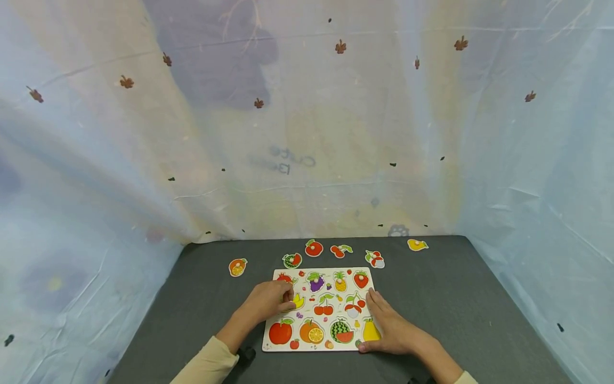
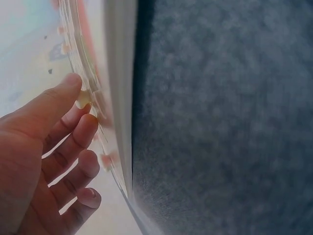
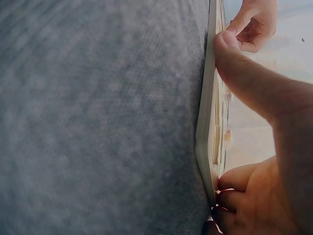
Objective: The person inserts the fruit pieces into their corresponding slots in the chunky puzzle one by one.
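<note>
A white fruit puzzle board [image 1: 268, 348] lies flat before me. My left hand [image 1: 271, 300] is over its left side, thumb and index finger pinching the small knob [image 2: 84, 99] of the banana piece [image 1: 298, 302]. The other fingers are bent and apart. At the board's right end my right hand [image 1: 395, 328] holds the edge, thumb on the near rim and fingers along the side. Grape [image 1: 316, 282], pineapple [image 1: 340, 282] and strawberry [image 1: 361, 279] pieces with knobs sit in the top row. Part of the yellow pear picture [image 1: 371, 329] is hidden by the right hand.
Beyond the board lie loose knobbed pieces: an orange [image 1: 237, 267], a watermelon [image 1: 292, 260], a round red fruit [image 1: 314, 248], cherries [image 1: 341, 250], a red-and-white cherry-like piece [image 1: 375, 259] and a yellow fruit [image 1: 417, 245]. Patterned sheeting [image 1: 307, 202] surrounds the dark table [image 1: 479, 320].
</note>
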The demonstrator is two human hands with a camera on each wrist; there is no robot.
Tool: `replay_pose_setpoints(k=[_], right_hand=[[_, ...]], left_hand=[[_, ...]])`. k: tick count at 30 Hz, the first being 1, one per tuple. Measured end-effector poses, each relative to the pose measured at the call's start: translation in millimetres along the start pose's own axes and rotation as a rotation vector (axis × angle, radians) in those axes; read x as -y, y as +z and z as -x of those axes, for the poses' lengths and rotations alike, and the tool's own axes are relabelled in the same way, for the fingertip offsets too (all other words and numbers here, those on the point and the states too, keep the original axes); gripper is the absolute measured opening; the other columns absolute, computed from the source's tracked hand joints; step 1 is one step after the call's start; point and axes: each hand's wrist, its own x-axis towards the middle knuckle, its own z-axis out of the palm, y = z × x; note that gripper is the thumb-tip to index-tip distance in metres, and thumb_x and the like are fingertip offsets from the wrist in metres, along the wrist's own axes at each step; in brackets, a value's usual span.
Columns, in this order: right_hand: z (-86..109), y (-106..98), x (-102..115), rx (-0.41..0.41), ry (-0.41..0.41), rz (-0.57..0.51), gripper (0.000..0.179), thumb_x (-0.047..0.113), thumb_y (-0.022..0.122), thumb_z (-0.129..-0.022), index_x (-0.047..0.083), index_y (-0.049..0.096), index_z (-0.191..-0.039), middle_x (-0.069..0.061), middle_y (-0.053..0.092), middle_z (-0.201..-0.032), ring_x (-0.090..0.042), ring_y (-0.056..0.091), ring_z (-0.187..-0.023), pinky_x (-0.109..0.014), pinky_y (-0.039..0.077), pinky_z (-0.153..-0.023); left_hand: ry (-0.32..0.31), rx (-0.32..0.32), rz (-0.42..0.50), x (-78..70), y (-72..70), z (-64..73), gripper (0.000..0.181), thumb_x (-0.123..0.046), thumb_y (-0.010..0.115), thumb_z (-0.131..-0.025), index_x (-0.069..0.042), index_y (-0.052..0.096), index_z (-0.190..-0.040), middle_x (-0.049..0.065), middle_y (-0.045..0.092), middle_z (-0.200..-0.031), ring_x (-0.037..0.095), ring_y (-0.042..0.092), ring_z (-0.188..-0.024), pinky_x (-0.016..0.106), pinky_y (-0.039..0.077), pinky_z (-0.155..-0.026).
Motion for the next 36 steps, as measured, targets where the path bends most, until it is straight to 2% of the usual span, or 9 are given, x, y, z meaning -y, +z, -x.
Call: replay_pose_setpoints(k=[7, 17, 20, 25, 30, 36], right_hand=[[0.2, -1, 1, 0.000, 0.000, -0.003, 0.134, 0.065, 0.086, -0.081, -0.006, 0.015, -0.169, -0.025, 0.009, -0.178, -0.044, 0.012, -0.164, -0.068, 0.024, -0.126], [-0.4, -2, 5, 0.007, 0.020, -0.015, 0.135, 0.063, 0.089, -0.079, -0.008, 0.017, -0.168, -0.028, 0.009, -0.177, -0.046, 0.011, -0.164, -0.068, 0.023, -0.126], [0.2, -4, 9, 0.009, 0.030, -0.012, 0.135, 0.062, 0.090, -0.078, -0.009, 0.018, -0.167, -0.029, 0.010, -0.176, -0.047, 0.012, -0.163, -0.067, 0.024, -0.126], [0.1, -8, 12, 0.012, 0.024, -0.006, 0.131, 0.061, 0.090, -0.080, -0.009, 0.021, -0.167, -0.029, 0.012, -0.176, -0.047, 0.014, -0.163, -0.067, 0.025, -0.126], [-1.9, -11, 13, -0.004, -0.013, -0.006, 0.121, 0.058, 0.086, -0.086, -0.009, 0.025, -0.166, -0.029, 0.017, -0.175, -0.047, 0.017, -0.162, -0.068, 0.026, -0.125], [-9.2, -14, 15, -0.043, -0.037, 0.013, 0.114, 0.054, 0.086, -0.088, -0.009, 0.031, -0.164, -0.029, 0.023, -0.173, -0.047, 0.022, -0.161, -0.067, 0.030, -0.124]], left_hand=[[-0.009, 0.004, 0.011, 0.8, 1.6, 1.1, 0.030, -0.043, 0.088, -0.090, -0.025, 0.064, -0.089, -0.015, 0.049, -0.074, 0.004, 0.046, -0.066, 0.024, 0.041, -0.060], [-0.039, 0.011, 0.017, 3.7, 0.7, 7.1, 0.030, -0.045, 0.087, -0.091, -0.023, 0.071, -0.103, -0.014, 0.059, -0.085, 0.003, 0.049, -0.073, 0.026, 0.047, -0.065], [-0.040, 0.002, 0.001, 4.5, -0.4, 10.5, 0.032, -0.046, 0.086, -0.091, -0.023, 0.072, -0.107, -0.013, 0.061, -0.091, 0.006, 0.052, -0.080, 0.028, 0.051, -0.070], [-0.046, -0.005, -0.033, 7.1, 0.2, 17.2, 0.038, -0.052, 0.082, -0.093, -0.023, 0.074, -0.117, -0.007, 0.069, -0.110, 0.014, 0.061, -0.098, 0.038, 0.059, -0.087], [-0.059, 0.011, -0.029, 7.6, -0.2, 24.0, 0.049, -0.054, 0.080, -0.094, -0.022, 0.073, -0.131, -0.003, 0.070, -0.125, 0.017, 0.061, -0.105, 0.042, 0.058, -0.095], [-0.074, 0.029, 0.016, 5.6, -2.5, 30.0, 0.055, -0.054, 0.080, -0.094, -0.020, 0.071, -0.137, 0.001, 0.069, -0.133, 0.023, 0.063, -0.118, 0.049, 0.055, -0.105]])
